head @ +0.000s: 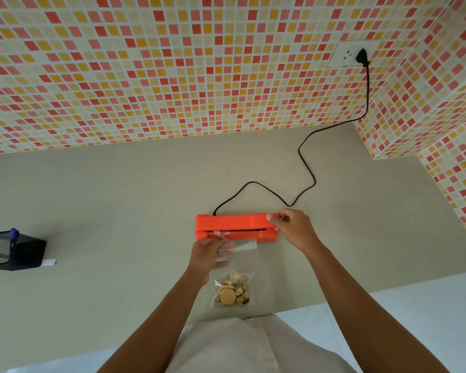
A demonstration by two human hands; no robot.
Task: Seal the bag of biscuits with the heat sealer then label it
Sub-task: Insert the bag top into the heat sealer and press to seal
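An orange heat sealer (234,224) lies across the middle of the grey counter, its slot facing me. A clear bag of biscuits (233,290) lies flat in front of it, biscuits bunched at the near end and the open top reaching into the slot. My left hand (209,255) pinches the bag's upper left part just below the sealer. My right hand (292,228) grips the sealer's right end, thumb on top.
A black power cord (304,168) runs from the sealer's back to a wall socket (349,53) at the upper right. A black mesh pen holder (10,250) with a blue pen stands at the left, a white label strip (49,262) beside it. Tiled walls close the back and right.
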